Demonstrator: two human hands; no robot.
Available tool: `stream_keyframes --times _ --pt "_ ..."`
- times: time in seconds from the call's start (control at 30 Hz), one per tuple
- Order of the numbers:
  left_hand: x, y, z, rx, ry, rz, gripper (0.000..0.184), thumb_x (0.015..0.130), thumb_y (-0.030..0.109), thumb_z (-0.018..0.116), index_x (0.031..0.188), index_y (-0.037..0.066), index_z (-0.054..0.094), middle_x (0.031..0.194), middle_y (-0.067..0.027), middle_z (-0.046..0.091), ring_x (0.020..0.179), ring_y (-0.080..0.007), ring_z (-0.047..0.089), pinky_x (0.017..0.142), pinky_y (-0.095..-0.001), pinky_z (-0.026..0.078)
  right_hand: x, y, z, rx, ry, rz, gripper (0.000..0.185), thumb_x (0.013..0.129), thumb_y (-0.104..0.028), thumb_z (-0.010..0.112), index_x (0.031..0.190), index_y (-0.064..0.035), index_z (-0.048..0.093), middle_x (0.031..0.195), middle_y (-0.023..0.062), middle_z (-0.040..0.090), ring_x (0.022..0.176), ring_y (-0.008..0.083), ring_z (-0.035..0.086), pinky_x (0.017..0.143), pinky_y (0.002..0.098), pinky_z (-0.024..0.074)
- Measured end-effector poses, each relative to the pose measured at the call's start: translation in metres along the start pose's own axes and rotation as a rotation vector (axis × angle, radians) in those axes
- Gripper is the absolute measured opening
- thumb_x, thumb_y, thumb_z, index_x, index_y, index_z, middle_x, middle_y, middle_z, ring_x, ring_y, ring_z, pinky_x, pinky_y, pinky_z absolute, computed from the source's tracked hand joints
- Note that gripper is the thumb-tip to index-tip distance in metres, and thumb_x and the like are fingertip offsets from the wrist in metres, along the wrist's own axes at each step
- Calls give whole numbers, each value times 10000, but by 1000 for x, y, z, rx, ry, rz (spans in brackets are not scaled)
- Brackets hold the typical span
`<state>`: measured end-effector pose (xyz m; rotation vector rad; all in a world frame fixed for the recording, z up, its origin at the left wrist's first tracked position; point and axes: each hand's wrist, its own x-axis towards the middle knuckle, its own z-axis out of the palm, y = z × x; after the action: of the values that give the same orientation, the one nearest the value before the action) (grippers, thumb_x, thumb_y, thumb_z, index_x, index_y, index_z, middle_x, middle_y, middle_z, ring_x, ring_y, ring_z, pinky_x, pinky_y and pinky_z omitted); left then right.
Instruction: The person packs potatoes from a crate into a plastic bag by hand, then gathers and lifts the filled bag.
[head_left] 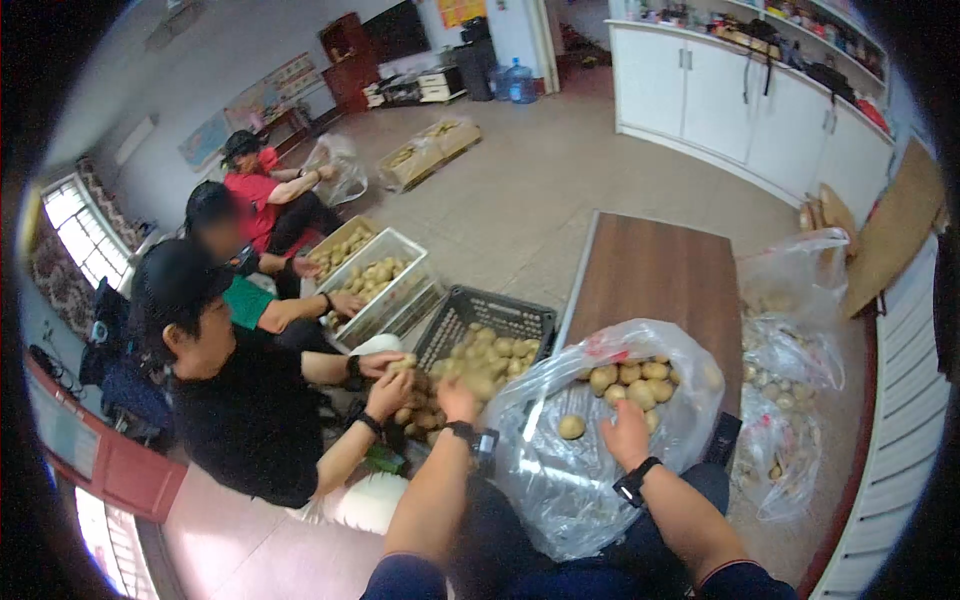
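Note:
My left hand (460, 400) reaches into a pile of round yellow-brown produce (500, 352), like kiwifruit or small potatoes, at the near side of a dark plastic crate (540, 318). Motion smears its fingers, so I cannot make out a grip. A large clear plastic bag (545, 490) lies open across my lap and against the table. Inside it, more of the same round produce (630, 374) is gathered at the far side, and one loose piece (572, 427) lies apart. My right hand (627, 438) is at the bag's opening, fingers stretched out against the nearest pieces.
A brown table (640, 270) stands ahead. To my left, a co-worker in black (240, 400) holds one piece; two more people sit beyond. White crates (405, 250) of produce stand by them. Filled clear bags (790, 380) lie on the floor at right, near cardboard (890, 230).

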<state>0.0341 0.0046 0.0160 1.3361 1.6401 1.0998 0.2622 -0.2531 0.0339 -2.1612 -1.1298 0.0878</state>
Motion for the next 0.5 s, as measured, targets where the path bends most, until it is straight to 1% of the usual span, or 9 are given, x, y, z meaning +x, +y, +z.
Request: stream_keyframes --times 0.03,0.07,0.13,0.17,0.2,0.23,0.3,0.33,0.5 --pt "4 -9 7 -2 22 42 207 860 106 576 1033 6 633 977 -187 672 888 -313 643 781 -391 493 5 -4 -7 -95 -55 68 404 724 -144 689 1091 -27 565 1110 180 563 1072 371 509 926 452 409" --pt "22 -35 16 -62 -95 74 154 893 98 541 994 25 632 905 -124 675 768 -256 642 702 -348 506 5 -7 -14 -112 -30 85 404 724 -144 689 1091 -27 565 1110 180 563 1072 371 509 926 452 409" --pt "-18 14 11 -311 -172 40 154 919 76 487 981 48 625 851 -69 652 673 -176 609 608 -296 496 8 -12 -27 -198 125 22 440 721 -212 696 1089 -17 557 1180 164 530 1132 358 466 949 465 393" --pt "-31 32 9 -349 -249 -48 155 936 77 468 1012 51 600 850 -56 630 648 -163 598 566 -294 476 9 0 -19 -226 131 58 527 732 -233 705 1189 -39 527 1280 160 469 1191 366 419 990 476 368" --pt "-42 45 6 -382 -327 -137 158 953 79 449 1044 55 576 850 -43 609 622 -149 586 523 -291 456 8 6 -17 -244 156 76 527 732 -233 705 1189 -39 527 1280 160 469 1191 366 419 990 476 368" --pt "-52 56 4 -383 -387 -179 171 952 74 435 1067 54 560 833 -44 610 595 -147 578 504 -294 448 7 8 -16 -272 127 115 578 736 -234 711 1244 -55 500 1317 165 446 1202 376 411 1008 473 357" --pt "-64 63 6 -307 -455 -102 176 933 57 424 1029 36 571 805 -51 608 567 -134 563 482 -272 438 4 17 -10 -282 37 194 676 762 -255 684 1366 -100 425 1417 191 365 1243 406 378 1044 486 332" --pt "-73 70 4 -322 -475 -91 184 922 34 415 988 19 587 783 -51 603 549 -126 547 473 -264 435 0 21 -7 -294 55 210 676 762 -255 684 1366 -100 425 1417 191 365 1243 406 378 1044 486 332" --pt "-87 88 -5 -241 -615 -89 187 921 44 424 1004 16 589 790 -63 609 537 -131 555 460 -261 430 -4 33 3 -210 4 200 694 758 -271 696 1376 -135 410 1394 188 368 1197 416 431 1011 496 372"
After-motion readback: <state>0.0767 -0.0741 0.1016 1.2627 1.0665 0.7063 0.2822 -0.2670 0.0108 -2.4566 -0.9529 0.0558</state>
